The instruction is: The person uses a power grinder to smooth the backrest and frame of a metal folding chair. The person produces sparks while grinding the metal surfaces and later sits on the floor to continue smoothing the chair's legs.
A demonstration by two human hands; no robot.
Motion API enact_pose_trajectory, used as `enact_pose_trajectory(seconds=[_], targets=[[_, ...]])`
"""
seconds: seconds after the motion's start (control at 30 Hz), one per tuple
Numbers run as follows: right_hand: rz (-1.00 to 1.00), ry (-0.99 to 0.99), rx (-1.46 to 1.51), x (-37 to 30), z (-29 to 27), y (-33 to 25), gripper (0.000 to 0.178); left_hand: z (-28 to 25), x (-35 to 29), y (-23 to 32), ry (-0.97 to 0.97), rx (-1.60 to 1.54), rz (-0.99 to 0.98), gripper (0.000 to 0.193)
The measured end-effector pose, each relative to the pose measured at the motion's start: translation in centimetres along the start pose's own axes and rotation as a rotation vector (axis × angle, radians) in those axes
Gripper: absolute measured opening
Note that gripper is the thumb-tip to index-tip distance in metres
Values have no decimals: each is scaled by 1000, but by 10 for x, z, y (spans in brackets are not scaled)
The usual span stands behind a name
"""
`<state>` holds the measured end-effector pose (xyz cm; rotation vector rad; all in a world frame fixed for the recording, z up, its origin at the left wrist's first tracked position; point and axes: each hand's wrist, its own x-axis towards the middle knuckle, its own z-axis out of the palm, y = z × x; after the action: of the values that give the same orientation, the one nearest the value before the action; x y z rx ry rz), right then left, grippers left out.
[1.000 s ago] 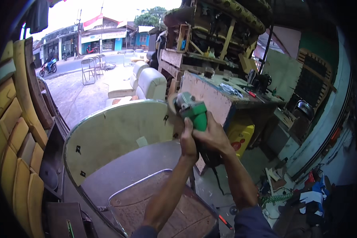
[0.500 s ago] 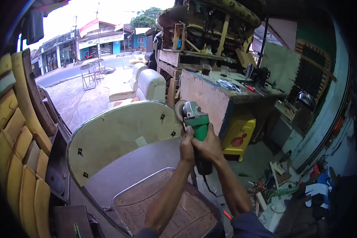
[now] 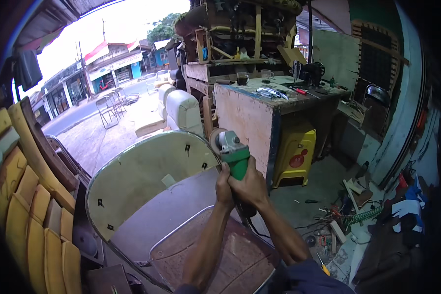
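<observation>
Grinder (image 3: pixel 238 160) has shifted along the chairback (image 3: pixel 137 174), left hand (image 3: pixel 224 190) and right hand (image 3: pixel 252 187) gripping, partly hiding it.

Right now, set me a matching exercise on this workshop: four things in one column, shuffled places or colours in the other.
Things
1. angle grinder
2. sewing machine
3. upholstered armchair
4. chair seat

Places or colours
A. whitish, out toward the street
B. brown, near the picture's lower edge
C. gripped by the left hand and right hand
D. on the workbench

Pairs: 1-C, 2-D, 3-A, 4-B
</observation>
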<state>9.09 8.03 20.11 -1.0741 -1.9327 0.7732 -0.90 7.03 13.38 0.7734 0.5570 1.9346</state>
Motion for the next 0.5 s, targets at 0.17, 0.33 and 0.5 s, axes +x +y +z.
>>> enact_pose_trajectory(seconds=[0.17,0.33,0.5], targets=[[30,18,23,1,4,3,81,-10,10,2,-27,29,-109,62],[-71,7,40,-4,9,17,82,-3,-3,4,-38,52,-4,62],[-156,68,66,-8,6,27,78,16,-12,0,-35,-8,67,61]])
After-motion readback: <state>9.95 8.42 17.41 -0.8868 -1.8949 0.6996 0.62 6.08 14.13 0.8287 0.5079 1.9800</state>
